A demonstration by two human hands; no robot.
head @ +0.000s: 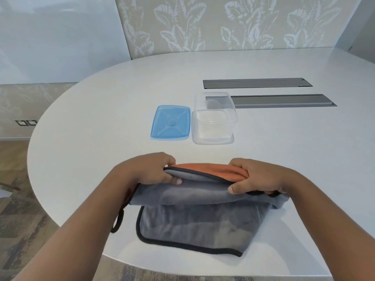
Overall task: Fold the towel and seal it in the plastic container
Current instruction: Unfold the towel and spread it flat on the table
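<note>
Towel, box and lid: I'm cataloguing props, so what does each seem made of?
The towel looks like plush microfibre: grey fuzzy nap, orange reverse, black stitched edging. The box seems clear glossy plastic, since the table shows through it. The lid looks like translucent blue plastic with moulded ribs.

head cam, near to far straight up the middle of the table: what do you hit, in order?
towel → the left hand and right hand gripping its far fold, level with each other → blue lid and clear container, side by side → the two grey table slots.
</note>
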